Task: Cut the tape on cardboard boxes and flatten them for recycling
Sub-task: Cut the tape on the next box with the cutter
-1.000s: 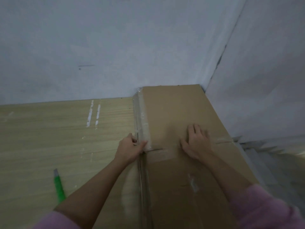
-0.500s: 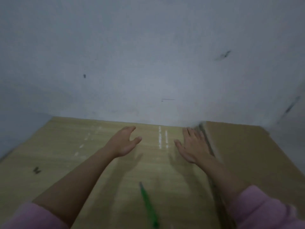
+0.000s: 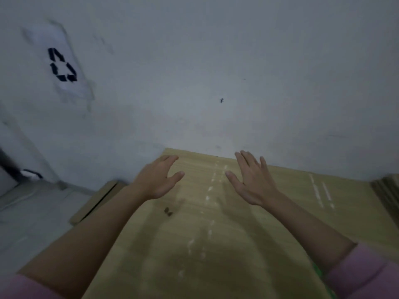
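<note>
Both hands, the left hand (image 3: 158, 180) and right hand (image 3: 251, 180), hover empty with fingers spread over the desk (image 3: 216, 244), apparently between boxes; flattened cardboard (image 3: 386, 190) lies at three o'clock, so reaching for another box seems next.

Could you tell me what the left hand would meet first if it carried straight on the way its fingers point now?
The left hand is open over the wooden table, fingers aimed at the far edge. Nothing lies ahead on the table; the first thing in line looks to be the grey wall, though depth is unclear.
</note>
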Available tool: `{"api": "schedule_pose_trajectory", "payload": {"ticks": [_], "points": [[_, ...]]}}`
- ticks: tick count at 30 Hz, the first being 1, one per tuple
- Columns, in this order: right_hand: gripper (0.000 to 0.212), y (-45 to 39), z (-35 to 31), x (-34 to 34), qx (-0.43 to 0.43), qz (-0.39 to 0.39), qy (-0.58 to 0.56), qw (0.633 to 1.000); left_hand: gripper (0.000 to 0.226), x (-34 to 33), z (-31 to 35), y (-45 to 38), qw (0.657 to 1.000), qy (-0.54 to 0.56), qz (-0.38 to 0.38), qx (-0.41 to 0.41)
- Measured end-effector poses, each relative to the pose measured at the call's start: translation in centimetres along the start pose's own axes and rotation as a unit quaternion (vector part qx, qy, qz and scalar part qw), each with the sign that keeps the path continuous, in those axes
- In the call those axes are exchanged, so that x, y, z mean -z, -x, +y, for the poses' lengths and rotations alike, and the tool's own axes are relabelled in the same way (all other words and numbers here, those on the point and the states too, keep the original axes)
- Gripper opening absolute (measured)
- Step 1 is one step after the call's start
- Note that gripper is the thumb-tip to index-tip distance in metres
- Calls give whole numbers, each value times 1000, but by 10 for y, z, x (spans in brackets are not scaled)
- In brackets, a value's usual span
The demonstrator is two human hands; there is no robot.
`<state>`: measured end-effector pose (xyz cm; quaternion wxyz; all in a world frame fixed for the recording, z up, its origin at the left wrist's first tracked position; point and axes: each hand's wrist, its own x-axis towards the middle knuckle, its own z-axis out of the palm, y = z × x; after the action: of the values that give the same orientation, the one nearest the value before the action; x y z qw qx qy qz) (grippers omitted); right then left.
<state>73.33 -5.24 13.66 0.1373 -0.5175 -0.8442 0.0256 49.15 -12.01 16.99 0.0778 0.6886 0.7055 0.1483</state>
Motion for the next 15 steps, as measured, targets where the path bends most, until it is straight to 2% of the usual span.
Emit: {"api": "schedule_pose_trajectory", "payload": {"ticks": [7,15], "points": [[97,-68,-92,-52,36,-23,-20,999,56,26,-118,-11,999,-24,-17,25],[88,-170,-208,-132,19,-32,-33,999,53,67,-270,-65,994,-88,-61,-13]]}}
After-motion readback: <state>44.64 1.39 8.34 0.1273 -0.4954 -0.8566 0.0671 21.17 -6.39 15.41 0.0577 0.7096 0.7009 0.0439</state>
